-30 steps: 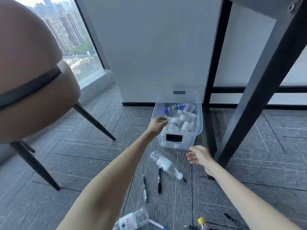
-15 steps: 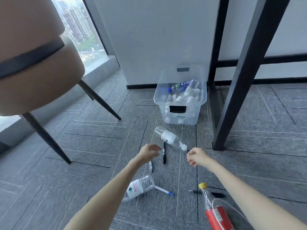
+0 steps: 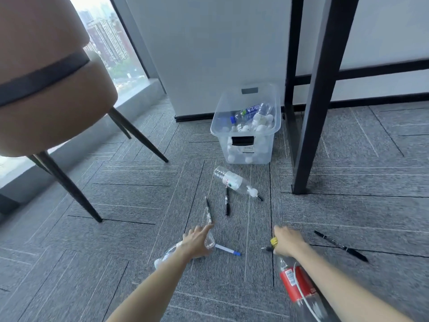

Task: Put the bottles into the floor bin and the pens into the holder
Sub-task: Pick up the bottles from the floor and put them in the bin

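Grey carpet floor (image 3: 116, 263) beside a window. The clear bin (image 3: 246, 135) by the wall holds bottles. The left hand (image 3: 196, 242), fingers spread, covers a clear bottle (image 3: 210, 241); the right hand (image 3: 287, 242) grips the neck of a red-labelled bottle (image 3: 292, 282). Pens (image 3: 227, 202) lie scattered between them and the bin.

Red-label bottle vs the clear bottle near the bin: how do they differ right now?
The red-label bottle has a yellow cap and a red wrapper; the clear bottle has a white cap and white label. The right hand is at the red-label bottle's neck, while nobody touches the clear bottle. The clear bottle lies just in front of the bin; the red-label one is far nearer the person. Both lie on their sides on the carpet.
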Demonstrator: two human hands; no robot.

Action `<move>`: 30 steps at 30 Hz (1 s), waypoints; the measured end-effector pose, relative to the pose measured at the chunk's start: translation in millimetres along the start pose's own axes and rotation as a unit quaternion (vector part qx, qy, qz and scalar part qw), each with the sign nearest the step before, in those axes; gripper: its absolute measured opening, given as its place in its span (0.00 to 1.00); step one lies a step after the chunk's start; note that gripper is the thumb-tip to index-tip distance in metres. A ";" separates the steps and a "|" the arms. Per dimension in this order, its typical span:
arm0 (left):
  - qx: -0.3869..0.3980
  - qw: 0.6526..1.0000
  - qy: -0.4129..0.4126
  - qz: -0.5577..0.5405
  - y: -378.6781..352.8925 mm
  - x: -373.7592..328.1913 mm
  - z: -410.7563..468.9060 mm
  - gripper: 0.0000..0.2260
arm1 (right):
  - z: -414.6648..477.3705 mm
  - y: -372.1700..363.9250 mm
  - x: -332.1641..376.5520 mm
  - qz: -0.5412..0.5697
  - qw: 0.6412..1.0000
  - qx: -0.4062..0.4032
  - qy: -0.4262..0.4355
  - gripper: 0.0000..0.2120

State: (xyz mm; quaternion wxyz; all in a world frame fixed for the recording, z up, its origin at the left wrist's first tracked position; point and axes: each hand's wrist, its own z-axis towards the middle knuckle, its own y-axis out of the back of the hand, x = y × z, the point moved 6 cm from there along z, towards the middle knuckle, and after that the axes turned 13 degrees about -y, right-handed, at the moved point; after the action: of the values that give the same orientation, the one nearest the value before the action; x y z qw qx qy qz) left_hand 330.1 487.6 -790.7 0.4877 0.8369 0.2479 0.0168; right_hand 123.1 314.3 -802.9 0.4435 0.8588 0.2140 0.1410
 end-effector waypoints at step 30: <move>-0.234 0.968 -0.085 -0.035 105.4 -10.1 37.5 0.39 | 46.9 82.9 18.2 0.458 0.882 -0.110 -0.024 0.10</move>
State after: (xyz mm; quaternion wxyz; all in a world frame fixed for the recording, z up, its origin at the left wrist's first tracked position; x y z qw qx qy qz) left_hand 373.3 410.6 -721.3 0.6892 0.6890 0.2239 -0.0140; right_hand 179.3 247.7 -760.4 0.4262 0.8101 -0.2305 0.3300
